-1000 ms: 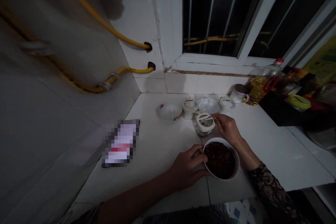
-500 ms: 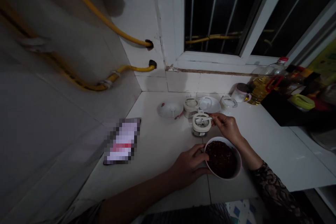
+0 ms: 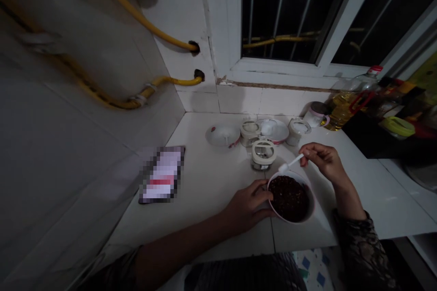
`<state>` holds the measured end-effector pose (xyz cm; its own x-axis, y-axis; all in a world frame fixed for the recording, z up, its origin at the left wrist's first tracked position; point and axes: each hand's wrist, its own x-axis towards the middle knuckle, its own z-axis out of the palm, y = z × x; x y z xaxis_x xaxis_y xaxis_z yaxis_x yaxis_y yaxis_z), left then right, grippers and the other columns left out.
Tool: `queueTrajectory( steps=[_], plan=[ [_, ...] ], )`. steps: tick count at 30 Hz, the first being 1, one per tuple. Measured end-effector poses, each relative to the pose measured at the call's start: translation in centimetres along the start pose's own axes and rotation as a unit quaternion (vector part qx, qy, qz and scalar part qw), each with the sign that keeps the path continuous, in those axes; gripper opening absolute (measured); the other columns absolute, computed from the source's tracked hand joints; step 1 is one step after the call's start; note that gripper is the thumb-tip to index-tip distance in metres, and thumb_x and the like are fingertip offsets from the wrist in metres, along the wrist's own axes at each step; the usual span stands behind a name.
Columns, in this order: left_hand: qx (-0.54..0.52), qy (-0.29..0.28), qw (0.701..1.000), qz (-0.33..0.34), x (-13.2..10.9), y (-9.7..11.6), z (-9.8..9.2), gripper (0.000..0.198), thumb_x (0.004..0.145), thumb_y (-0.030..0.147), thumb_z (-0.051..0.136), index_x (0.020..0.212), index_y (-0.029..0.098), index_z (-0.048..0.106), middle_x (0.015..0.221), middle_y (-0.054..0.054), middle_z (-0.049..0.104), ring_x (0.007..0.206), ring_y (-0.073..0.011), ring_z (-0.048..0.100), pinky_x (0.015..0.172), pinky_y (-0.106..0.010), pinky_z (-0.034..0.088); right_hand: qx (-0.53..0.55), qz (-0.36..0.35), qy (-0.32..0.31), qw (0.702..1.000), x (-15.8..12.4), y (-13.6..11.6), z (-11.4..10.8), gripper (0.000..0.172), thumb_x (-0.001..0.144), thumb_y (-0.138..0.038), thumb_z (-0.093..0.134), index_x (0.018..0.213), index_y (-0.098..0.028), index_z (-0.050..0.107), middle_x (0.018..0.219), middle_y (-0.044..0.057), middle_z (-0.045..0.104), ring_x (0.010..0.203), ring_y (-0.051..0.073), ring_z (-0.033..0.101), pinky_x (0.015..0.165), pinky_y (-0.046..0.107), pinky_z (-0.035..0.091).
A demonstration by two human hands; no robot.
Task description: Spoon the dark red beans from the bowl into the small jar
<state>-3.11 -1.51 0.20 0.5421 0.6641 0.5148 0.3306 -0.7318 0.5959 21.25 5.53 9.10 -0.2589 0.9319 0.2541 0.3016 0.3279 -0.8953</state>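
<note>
While the bowl (image 3: 310, 207), near the jar (image 3: 262, 161), is gripped at its left rim by the left hand (image 3: 247, 207), the spoon (image 3: 293, 162), pinched by the right hand (image 3: 324, 161), has been moved from over the jar to the bowl's far edge, where work is now centred.

Legible text, brands, numbers: none. Pixelated flat item (image 3: 162, 175) on table (image 3: 205, 182): red band (image 3: 161, 181) visible, any lettering obscured. Front jar (image 3: 262, 154): small pale label (image 3: 264, 167) low on side, unreadable. Bottles (image 3: 392, 108) at right: too dark to read.
</note>
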Motion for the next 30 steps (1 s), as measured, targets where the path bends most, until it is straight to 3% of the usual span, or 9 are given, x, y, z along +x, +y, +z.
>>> queueTrajectory(
  steps=[3, 7, 12, 18, 25, 30],
  plan=[
    [-0.004, -0.001, 1.000, -0.004, 0.0, 0.0, 0.1, 0.029, 0.088, 0.043, 0.057, 0.101, 0.018, 0.060, 0.120, -0.013, 0.053, 0.096, -0.0190, 0.063, 0.084, -0.031, 0.053, -0.070, 0.008, -0.061, 0.996, -0.6, 0.1, -0.8, 0.035, 0.082, -0.050, 0.059, 0.078, -0.016, 0.065, 0.056, 0.002, 0.062, 0.049, 0.012, 0.054, 0.049, 0.024, 0.046],
    [0.009, -0.019, 1.000, -0.023, 0.1, 0.0, 0.1, 0.026, 0.086, 0.042, 0.061, 0.099, 0.019, 0.060, 0.120, -0.011, 0.054, 0.095, -0.0181, 0.064, 0.085, -0.030, 0.053, -0.171, -0.023, -0.103, 0.980, -0.9, 0.2, 0.0, 0.030, 0.088, -0.042, 0.052, 0.081, -0.016, 0.067, 0.061, 0.002, 0.063, 0.054, 0.012, 0.054, 0.051, 0.022, 0.043],
    [0.008, -0.029, 0.999, -0.040, 0.1, 0.0, 0.2, 0.025, 0.085, 0.040, 0.063, 0.100, 0.021, 0.060, 0.120, -0.010, 0.053, 0.101, -0.0189, 0.062, 0.087, -0.031, 0.053, -0.142, 0.000, -0.195, 0.970, -1.0, -0.2, 1.3, 0.032, 0.090, -0.039, 0.049, 0.076, -0.016, 0.067, 0.063, 0.002, 0.065, 0.058, 0.013, 0.057, 0.058, 0.023, 0.045],
    [0.006, -0.021, 0.999, -0.030, -0.1, -0.1, 0.3, 0.025, 0.087, 0.041, 0.060, 0.102, 0.020, 0.060, 0.122, -0.011, 0.053, 0.099, -0.0197, 0.063, 0.086, -0.033, 0.054, -0.055, 0.091, -0.162, 0.981, -0.5, 0.7, 0.5, 0.034, 0.083, -0.047, 0.057, 0.076, -0.015, 0.067, 0.055, 0.001, 0.066, 0.055, 0.014, 0.059, 0.061, 0.027, 0.046],
    [0.004, -0.016, 0.999, -0.030, 0.0, -0.1, 0.3, 0.026, 0.086, 0.041, 0.061, 0.102, 0.020, 0.061, 0.120, -0.011, 0.054, 0.101, -0.0202, 0.063, 0.087, -0.032, 0.053, 0.001, 0.128, -0.184, 0.975, -0.3, 1.0, 0.7, 0.031, 0.078, -0.044, 0.061, 0.074, -0.015, 0.067, 0.053, 0.000, 0.066, 0.051, 0.012, 0.056, 0.056, 0.025, 0.041],
    [-0.001, -0.004, 1.000, -0.017, -0.1, -0.2, 0.4, 0.028, 0.087, 0.042, 0.060, 0.102, 0.018, 0.060, 0.120, -0.012, 0.055, 0.099, -0.0201, 0.064, 0.086, -0.032, 0.054, 0.030, 0.158, -0.156, 0.974, -0.1, 1.0, 0.7, 0.027, 0.075, -0.040, 0.061, 0.074, -0.014, 0.066, 0.049, 0.000, 0.065, 0.038, 0.007, 0.037, 0.042, 0.021, 0.025]
  ],
)
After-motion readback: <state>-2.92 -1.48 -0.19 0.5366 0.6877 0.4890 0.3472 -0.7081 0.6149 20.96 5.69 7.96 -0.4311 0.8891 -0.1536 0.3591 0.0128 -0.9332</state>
